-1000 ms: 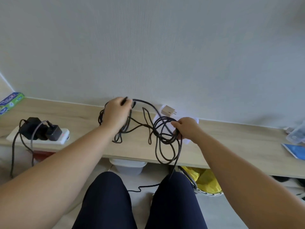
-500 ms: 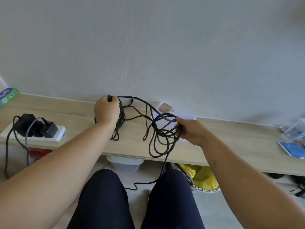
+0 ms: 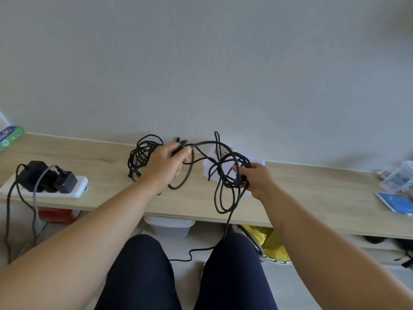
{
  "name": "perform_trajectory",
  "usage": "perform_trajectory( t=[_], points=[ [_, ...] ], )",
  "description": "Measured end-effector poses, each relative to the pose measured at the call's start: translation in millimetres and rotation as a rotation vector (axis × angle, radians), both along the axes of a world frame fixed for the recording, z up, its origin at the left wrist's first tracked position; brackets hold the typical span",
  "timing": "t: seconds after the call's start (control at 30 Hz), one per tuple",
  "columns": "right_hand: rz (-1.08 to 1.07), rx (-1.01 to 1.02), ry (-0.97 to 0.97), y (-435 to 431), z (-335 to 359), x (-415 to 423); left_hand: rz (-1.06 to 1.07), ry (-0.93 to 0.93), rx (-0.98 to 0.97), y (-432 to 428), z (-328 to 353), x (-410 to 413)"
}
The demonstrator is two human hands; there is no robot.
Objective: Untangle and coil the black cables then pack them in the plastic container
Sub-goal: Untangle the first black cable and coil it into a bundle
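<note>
Tangled black cables (image 3: 143, 157) lie in a loose bundle on the wooden shelf (image 3: 312, 193), just left of my left hand (image 3: 167, 162). That hand pinches a cable end near its connector. From it a strand arcs right to a second bunch of loops (image 3: 225, 175), which my right hand (image 3: 254, 180) grips above the shelf. Long loops hang from that hand below the shelf edge, and one strand trails down to the floor between my knees. A clear plastic container (image 3: 400, 177) stands at the far right of the shelf.
A white power strip (image 3: 76, 189) with black adapters plugged in sits on the shelf's left. A white plug and paper (image 3: 257, 162) lie behind the cables. A blue packet (image 3: 395, 201) is at the right, a green box (image 3: 11, 136) far left. Bins and a yellow bag sit under the shelf.
My left hand moved right with the cable end, leaving the left bundle on the shelf. My right hand lifted its loops slightly and stayed closed on them.
</note>
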State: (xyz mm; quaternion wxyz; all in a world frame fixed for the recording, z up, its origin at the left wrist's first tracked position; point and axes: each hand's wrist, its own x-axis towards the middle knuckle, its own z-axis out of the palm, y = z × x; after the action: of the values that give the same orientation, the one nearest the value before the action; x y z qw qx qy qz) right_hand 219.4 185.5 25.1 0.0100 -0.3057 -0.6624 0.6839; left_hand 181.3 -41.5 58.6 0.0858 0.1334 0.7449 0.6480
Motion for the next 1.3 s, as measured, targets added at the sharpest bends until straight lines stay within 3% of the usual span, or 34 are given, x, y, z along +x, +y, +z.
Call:
perform_trajectory(
  t=[0.1, 0.17, 0.27, 0.4, 0.47, 0.6, 0.83, 0.93, 1.17, 1.23, 1.3],
  points=[
    [-0.085, 0.152, 0.009, -1, -8, -3, -0.389, -0.216, -0.052, -3, 11, 8],
    [-0.12, 0.159, 0.006, -1, -11, -6, -0.488, -0.283, -0.11, -1, 18, 14],
    [-0.08, 0.076, -0.016, -7, -10, -7, -0.295, -0.425, 0.037, 8, 19, 14],
    [-0.055, -0.32, -0.019, -14, -1, -3, 0.188, -0.573, 0.245, 9, 5, -5],
    [0.051, -0.395, -0.017, -15, 7, 2, 0.358, -0.541, 0.277, 8, 0, -11],
    [0.363, -0.315, 0.075, -18, 17, 8, 0.551, -0.365, 0.237, 12, -8, -13],
    [0.587, 0.264, 0.036, -39, 7, 3, 0.546, -0.3, 0.461, 24, 13, -2],
    [0.522, 0.481, 0.033, -46, 0, 0, 0.51, -0.303, 0.494, 25, 22, -1],
    [0.419, 0.647, 0.088, -58, 8, 0, 0.41, -0.255, 0.497, 23, 22, 2],
    [0.372, 0.611, 0.093, -54, 13, 1, 0.355, -0.201, 0.385, 17, 16, 1],
    [0.313, 0.441, 0.079, -48, 16, 2, 0.261, -0.165, 0.226, 6, 10, 0]
  ],
)
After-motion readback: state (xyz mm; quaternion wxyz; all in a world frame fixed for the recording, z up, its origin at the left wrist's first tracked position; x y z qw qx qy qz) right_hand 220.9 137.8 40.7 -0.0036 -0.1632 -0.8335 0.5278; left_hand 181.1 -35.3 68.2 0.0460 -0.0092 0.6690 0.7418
